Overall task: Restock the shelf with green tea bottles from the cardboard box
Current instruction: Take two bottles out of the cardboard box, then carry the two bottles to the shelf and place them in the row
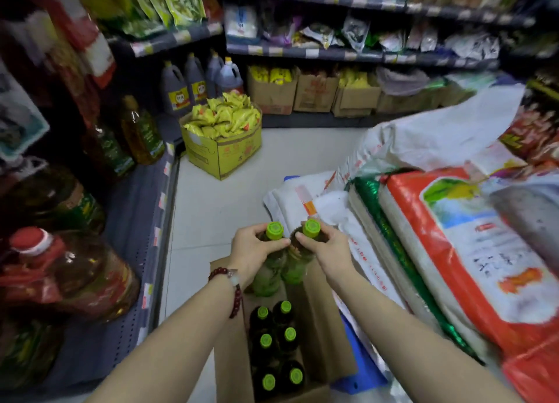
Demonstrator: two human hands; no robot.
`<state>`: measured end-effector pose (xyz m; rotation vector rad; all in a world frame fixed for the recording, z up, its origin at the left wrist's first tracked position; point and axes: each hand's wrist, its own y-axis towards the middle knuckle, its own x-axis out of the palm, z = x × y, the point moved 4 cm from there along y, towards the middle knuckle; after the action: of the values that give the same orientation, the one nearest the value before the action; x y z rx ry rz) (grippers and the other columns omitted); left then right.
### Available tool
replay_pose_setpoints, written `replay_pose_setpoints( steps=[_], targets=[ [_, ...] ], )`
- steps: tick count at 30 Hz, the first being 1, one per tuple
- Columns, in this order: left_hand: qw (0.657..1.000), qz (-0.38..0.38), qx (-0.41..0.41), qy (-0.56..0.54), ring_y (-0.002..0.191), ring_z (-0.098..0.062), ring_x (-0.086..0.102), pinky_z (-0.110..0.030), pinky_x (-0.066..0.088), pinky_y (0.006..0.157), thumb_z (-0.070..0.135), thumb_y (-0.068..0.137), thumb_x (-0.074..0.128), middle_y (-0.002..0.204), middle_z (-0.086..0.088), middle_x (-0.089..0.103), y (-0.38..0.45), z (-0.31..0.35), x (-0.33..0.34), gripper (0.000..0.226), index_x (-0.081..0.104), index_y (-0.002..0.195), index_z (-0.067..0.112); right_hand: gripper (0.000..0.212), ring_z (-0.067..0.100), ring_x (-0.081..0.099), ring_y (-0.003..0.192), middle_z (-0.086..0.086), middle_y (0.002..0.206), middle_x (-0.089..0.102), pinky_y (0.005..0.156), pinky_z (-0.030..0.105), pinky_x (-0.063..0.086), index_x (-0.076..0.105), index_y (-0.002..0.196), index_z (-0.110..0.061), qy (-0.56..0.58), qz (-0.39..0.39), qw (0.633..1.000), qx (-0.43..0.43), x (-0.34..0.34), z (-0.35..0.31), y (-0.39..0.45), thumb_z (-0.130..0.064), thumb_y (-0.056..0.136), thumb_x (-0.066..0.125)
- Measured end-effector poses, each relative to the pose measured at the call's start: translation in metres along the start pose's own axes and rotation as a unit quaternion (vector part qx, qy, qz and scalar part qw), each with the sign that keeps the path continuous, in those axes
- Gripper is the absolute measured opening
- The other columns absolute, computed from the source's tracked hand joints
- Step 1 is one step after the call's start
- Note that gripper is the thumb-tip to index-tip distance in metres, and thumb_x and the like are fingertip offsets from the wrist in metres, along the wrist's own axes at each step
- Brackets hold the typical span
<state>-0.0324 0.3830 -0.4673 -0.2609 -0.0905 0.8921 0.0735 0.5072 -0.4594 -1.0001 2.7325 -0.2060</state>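
Note:
An open cardboard box (230,357) stands on the floor between my forearms, with several green tea bottles (266,340) upright in it, green caps up. My left hand (252,252) grips the neck of one green tea bottle (267,277) lifted above the box's far end. My right hand (325,249) grips the neck of a second green tea bottle (295,268) beside it. The two bottles touch side by side. A grey metal shelf (133,236) runs along the left, low down.
Large oil bottles (75,269) fill the left shelf. Stacked rice sacks (447,251) crowd the right side on a blue pallet (360,369). A yellow box of snack packets (222,136) sits on the floor ahead. Shelves with cartons and dark jugs (193,81) line the back.

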Motion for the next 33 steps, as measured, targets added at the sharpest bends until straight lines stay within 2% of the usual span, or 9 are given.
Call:
replay_pose_setpoints(
  steps=[2,4,6,10,15,20,27,30,33],
  targets=[
    [1.000,-0.008,-0.001,-0.012,0.071,-0.006,0.067,-0.019,0.054,0.069,0.004,0.067,0.081,0.073,0.008,0.074,-0.022,0.070,-0.007,0.022,0.073,0.077,0.021,0.040,0.028,0.068,0.092,0.015,0.097,0.073,0.091,0.044,0.054,0.069,0.106,0.001,-0.005,-0.006,1.000,-0.007,-0.007,-0.070,-0.018,-0.014,0.071,0.081],
    [1.000,-0.008,0.005,-0.015,0.067,-0.001,0.067,-0.012,0.051,0.063,0.004,0.068,0.081,0.069,0.013,0.073,-0.046,0.145,-0.015,0.023,0.073,0.080,0.022,0.021,0.024,0.065,0.085,0.014,0.090,0.071,0.087,0.044,0.054,0.071,0.095,-0.002,-0.003,-0.014,1.000,-0.018,-0.014,-0.142,-0.035,-0.004,0.075,0.078],
    [1.000,-0.006,0.026,-0.007,0.057,0.009,0.062,-0.008,0.048,0.058,0.005,0.070,0.080,0.065,0.015,0.070,-0.070,0.224,-0.023,0.020,0.072,0.082,0.019,0.018,0.021,0.061,0.082,0.012,0.087,0.069,0.082,0.039,0.052,0.071,0.092,-0.006,-0.006,-0.018,0.999,-0.036,-0.021,-0.220,-0.053,0.000,0.076,0.076],
    [0.998,-0.001,0.069,0.001,0.049,0.013,0.057,-0.004,0.044,0.051,0.004,0.071,0.079,0.050,0.021,0.064,-0.110,0.364,-0.040,0.019,0.066,0.072,0.018,0.013,0.016,0.060,0.079,0.009,0.085,0.067,0.077,0.032,0.050,0.070,0.087,-0.009,-0.014,-0.038,0.996,-0.077,-0.034,-0.360,-0.090,-0.003,0.078,0.076],
    [0.993,-0.018,0.120,-0.005,0.058,0.006,0.061,-0.012,0.051,0.060,0.010,0.069,0.081,0.069,0.010,0.069,-0.157,0.486,-0.067,0.014,0.072,0.078,0.015,0.020,0.004,0.059,0.068,0.000,0.081,0.067,0.061,0.010,0.051,0.070,0.098,-0.006,0.002,-0.032,0.991,-0.127,-0.036,-0.495,-0.138,-0.004,0.079,0.075],
    [0.986,-0.028,0.159,-0.048,0.064,-0.011,0.068,-0.023,0.056,0.064,0.010,0.069,0.081,0.067,0.006,0.073,-0.205,0.557,-0.105,0.013,0.074,0.075,0.019,0.020,0.016,0.066,0.077,0.007,0.089,0.072,0.069,0.023,0.055,0.073,0.096,-0.009,0.046,-0.004,0.985,-0.166,-0.018,-0.574,-0.195,-0.010,0.077,0.078],
    [0.978,-0.085,0.173,-0.083,0.058,-0.016,0.070,-0.025,0.057,0.055,0.002,0.073,0.076,0.065,-0.003,0.074,-0.274,0.613,-0.165,0.010,0.073,0.081,0.007,0.022,0.013,0.068,0.064,0.006,0.081,0.072,0.057,0.019,0.055,0.073,0.098,-0.003,0.128,0.014,0.975,-0.179,0.022,-0.628,-0.279,-0.006,0.077,0.077],
    [0.978,-0.084,0.177,-0.070,0.059,-0.016,0.071,-0.025,0.058,0.056,0.004,0.072,0.078,0.067,-0.004,0.075,-0.300,0.624,-0.190,0.015,0.074,0.086,0.005,0.022,0.027,0.073,0.076,0.014,0.087,0.075,0.073,0.035,0.061,0.074,0.094,-0.002,0.145,0.009,0.976,-0.164,0.040,-0.639,-0.308,-0.006,0.073,0.080],
    [0.976,-0.080,0.194,-0.064,0.055,-0.011,0.069,-0.023,0.057,0.055,0.006,0.072,0.078,0.061,0.001,0.073,-0.325,0.630,-0.214,0.009,0.074,0.075,0.012,0.026,0.035,0.073,0.088,0.019,0.093,0.076,0.087,0.050,0.057,0.075,0.094,0.000,0.111,-0.002,0.980,-0.166,0.055,-0.650,-0.338,-0.008,0.070,0.082]
  ],
)
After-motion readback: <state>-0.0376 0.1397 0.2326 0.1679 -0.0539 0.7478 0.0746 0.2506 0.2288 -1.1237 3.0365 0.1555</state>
